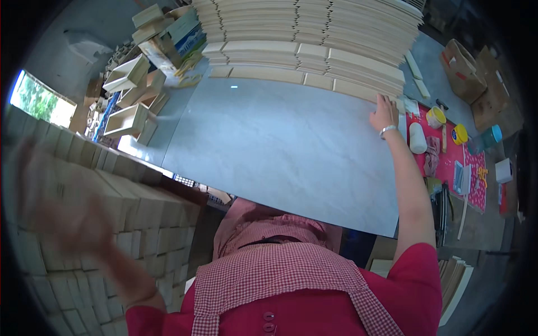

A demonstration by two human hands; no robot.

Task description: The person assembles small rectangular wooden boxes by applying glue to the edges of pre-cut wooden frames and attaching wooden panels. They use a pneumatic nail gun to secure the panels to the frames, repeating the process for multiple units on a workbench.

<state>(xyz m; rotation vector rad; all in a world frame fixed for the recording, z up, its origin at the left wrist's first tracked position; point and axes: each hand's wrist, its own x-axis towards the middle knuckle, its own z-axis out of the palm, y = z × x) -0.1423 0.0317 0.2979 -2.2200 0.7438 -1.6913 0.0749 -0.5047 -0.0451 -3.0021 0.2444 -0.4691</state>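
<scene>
My right hand (385, 113) reaches to the far right of the grey table (274, 140). Its fingers are stretched out and rest against the right end of the lowest row in a tall stack of pale wooden strips (314, 53); no grip around a strip shows. On the far left, my left hand (67, 207) is smeared by motion, and its fingers cannot be made out. It hovers over stacked pale wooden boxes or blocks (129, 196), and I cannot see anything held in it.
Beside my right forearm, a red cloth (419, 115) carries a white roll (417, 138), yellow-lidded tubs (435, 117) and a teal-capped jar (485, 140). Cardboard boxes (462, 70) stand at the far right. Open wooden trays (127, 120) sit left of the table.
</scene>
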